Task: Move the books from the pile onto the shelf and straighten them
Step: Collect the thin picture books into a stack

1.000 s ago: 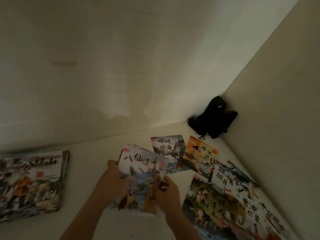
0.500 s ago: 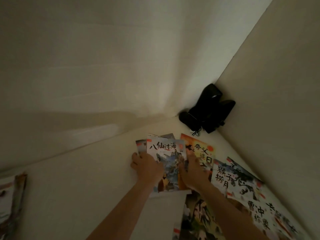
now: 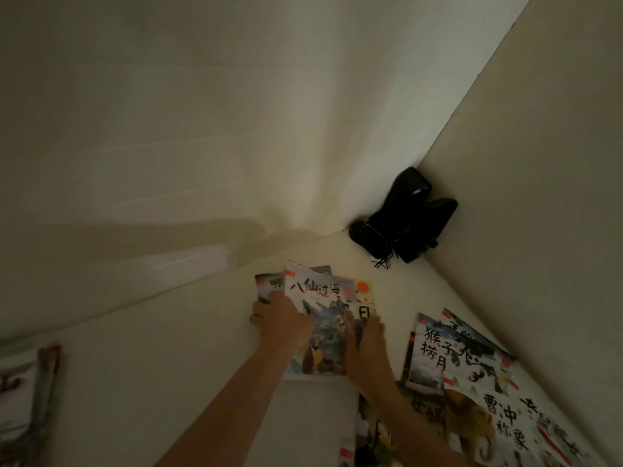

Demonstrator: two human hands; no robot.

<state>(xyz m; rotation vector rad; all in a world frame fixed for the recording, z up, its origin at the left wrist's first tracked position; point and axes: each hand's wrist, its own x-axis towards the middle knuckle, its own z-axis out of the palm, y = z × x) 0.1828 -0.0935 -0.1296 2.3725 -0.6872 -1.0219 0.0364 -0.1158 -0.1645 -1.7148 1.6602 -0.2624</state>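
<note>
Two hands on one small stack of books; slippage risk noted.

Head view: left hand and right hand grip the side edges of the top book, lying flat on the pale shelf over two fanned books beneath. Loose books lie just right. Judgement: thin glossy covers could skew or slide apart when squared; dim light may hide misalignment. Black object occupies the corner.
</note>
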